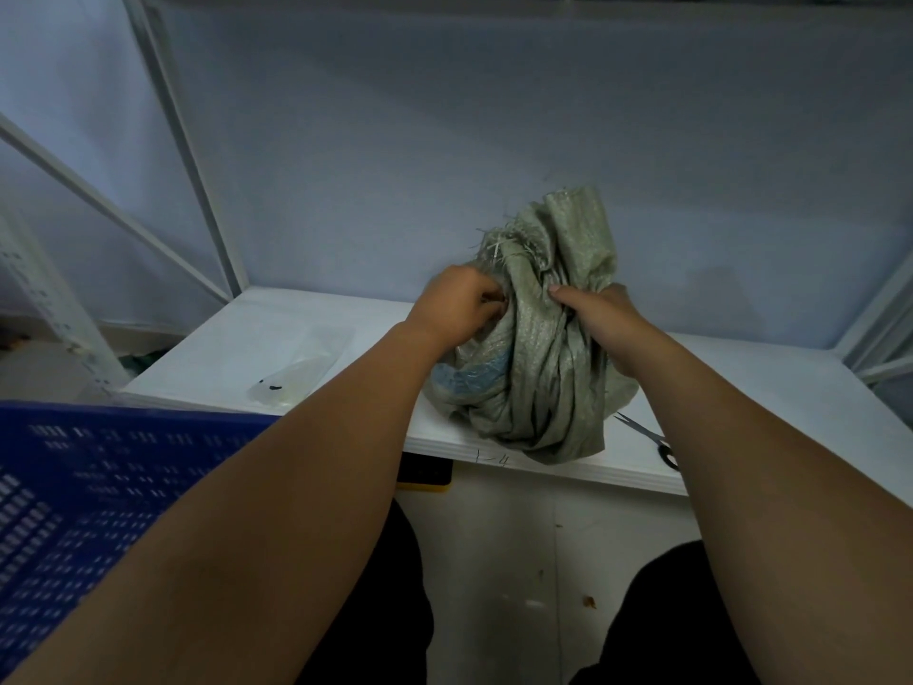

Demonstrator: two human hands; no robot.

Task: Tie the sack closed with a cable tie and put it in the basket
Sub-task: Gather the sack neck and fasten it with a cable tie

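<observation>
Both grips clamped on the sack (538, 348) neck: left hand (457, 304) pinching left, right hand (595, 313) bunching right. Sack upright on worktop (276, 338), neck vertical; basket (99, 487) lower left of sack, nearer left hand.

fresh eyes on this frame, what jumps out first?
The crumpled grey-green woven sack at the middle of the white table, its neck bunched upward, with the left hand and the right hand gripping it from either side. Next, the blue perforated basket at lower left, and the scissors lying on the table edge right of the sack.
</observation>
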